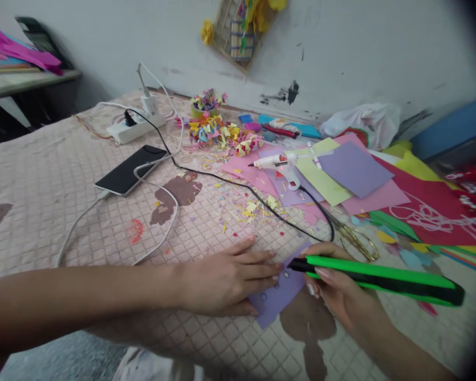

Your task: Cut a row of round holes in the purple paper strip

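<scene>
One purple paper (pixel 281 296) with little rings on it lies on the counter (pixel 59 185) in the head view. The left hand (pixel 224 283) is flat over its edge, with a loose grip and fingers a bit apart. The right hand's (pixel 341 296) grip is wrapped around a green and black cutter (pixel 384 275). Its tip is over the paper. Gold scissors (pixel 355 239) lie near.
</scene>
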The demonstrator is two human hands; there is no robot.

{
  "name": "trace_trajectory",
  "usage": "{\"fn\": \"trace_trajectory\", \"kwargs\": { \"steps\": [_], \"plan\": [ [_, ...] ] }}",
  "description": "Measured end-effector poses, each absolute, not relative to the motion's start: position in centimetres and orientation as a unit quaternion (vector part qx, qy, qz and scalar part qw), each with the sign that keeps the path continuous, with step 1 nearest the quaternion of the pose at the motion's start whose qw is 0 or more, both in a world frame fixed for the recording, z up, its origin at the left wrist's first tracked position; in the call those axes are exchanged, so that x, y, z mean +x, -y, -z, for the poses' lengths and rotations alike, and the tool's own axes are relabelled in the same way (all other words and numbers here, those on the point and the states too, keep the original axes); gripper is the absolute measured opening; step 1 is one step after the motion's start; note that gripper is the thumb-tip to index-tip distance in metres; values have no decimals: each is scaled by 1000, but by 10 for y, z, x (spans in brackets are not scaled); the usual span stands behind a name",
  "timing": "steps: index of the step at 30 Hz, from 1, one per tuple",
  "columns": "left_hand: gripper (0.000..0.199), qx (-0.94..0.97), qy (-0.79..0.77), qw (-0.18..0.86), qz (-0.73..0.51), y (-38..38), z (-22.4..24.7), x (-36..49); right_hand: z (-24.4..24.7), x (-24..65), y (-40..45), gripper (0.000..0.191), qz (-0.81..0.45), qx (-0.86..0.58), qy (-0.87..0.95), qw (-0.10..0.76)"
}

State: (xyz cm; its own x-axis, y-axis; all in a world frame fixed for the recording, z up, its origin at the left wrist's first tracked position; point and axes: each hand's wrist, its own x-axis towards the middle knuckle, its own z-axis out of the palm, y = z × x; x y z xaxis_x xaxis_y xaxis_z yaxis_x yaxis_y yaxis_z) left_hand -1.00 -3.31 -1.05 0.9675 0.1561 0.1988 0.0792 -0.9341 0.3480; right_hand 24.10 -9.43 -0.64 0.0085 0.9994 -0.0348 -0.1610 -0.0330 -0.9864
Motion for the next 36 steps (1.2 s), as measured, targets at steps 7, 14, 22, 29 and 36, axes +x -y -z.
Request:
{"fn": "trace_trajectory", "kwargs": {
  "steps": [7, 14, 22, 29, 36],
  "plan": [
    [52, 979, -95, 105, -148, 37, 10, -10, 2, 240, 94, 13, -544, -439, 473, 536],
    [59, 966, -80, 220, -108, 24, 4, -9, 5, 245, 104, 14, -521, -445, 556, 471],
    [57, 972, -99, 191, -90, 28, 6, -8, -9, 233, 111, 21, -410, -469, 687, 375],
    [53, 964, -105, 197, -141, 30, 7, -8, -6, 222, 107, 24, -373, -414, 743, 372],
    [54, 968, -109, 192, -118, 29, 7, -8, -8, 222, 105, 24, -344, -422, 752, 371]
  ]
}}
